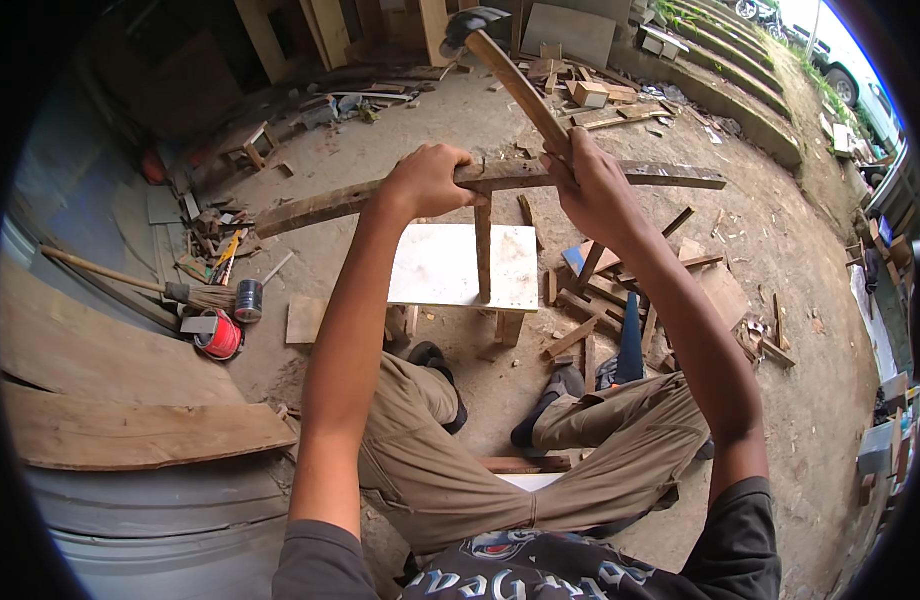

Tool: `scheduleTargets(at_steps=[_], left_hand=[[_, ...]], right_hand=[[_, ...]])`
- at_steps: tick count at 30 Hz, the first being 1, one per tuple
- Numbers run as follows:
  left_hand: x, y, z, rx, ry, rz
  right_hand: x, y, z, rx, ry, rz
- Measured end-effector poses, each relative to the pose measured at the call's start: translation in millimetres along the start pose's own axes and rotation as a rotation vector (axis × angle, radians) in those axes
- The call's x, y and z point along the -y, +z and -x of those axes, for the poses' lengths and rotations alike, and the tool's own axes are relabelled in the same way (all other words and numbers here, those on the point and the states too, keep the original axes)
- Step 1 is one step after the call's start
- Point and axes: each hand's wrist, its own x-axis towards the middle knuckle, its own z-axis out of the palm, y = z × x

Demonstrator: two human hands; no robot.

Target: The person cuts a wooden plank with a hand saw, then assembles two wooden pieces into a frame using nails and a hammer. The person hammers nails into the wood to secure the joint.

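Observation:
My right hand [592, 182] is wrapped round the wooden handle of a hammer [515, 80], its dark head raised up and to the left. A long, weathered wooden strip [320, 207] runs crosswise in front of me, and my left hand [427, 182] grips it left of its middle. Just right of my left fingers, a thin nail [484, 165] stands up from the strip. Beneath that spot an upright wooden piece [484, 250] meets the strip, its lower end on a small white-topped stool [430, 270]. My right hand partly hides the strip.
A blue-bladed handsaw [631, 340] leans among scrap wood [590, 300] by my right foot. To the left are a broom [195, 294], a dark can [249, 300] and a red bucket [220, 335]. A small wooden stool [246, 145] stands farther back; concrete steps [730, 80] rise at the far right.

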Motion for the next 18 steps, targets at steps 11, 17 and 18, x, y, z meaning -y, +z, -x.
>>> scheduleTargets(at_steps=[11,17,18], left_hand=[[-5,-6,18,0.030,-0.014,-0.045],[-2,-12,28,0.038,-0.042,-0.050],[-3,-13,28,0.054,-0.054,-0.051]], right_hand=[[-18,33,-13,0.292,-0.175,0.074],[-3,24,-20,0.441,-0.146,0.070],[-2,24,-21,0.459,-0.140,0.087]])
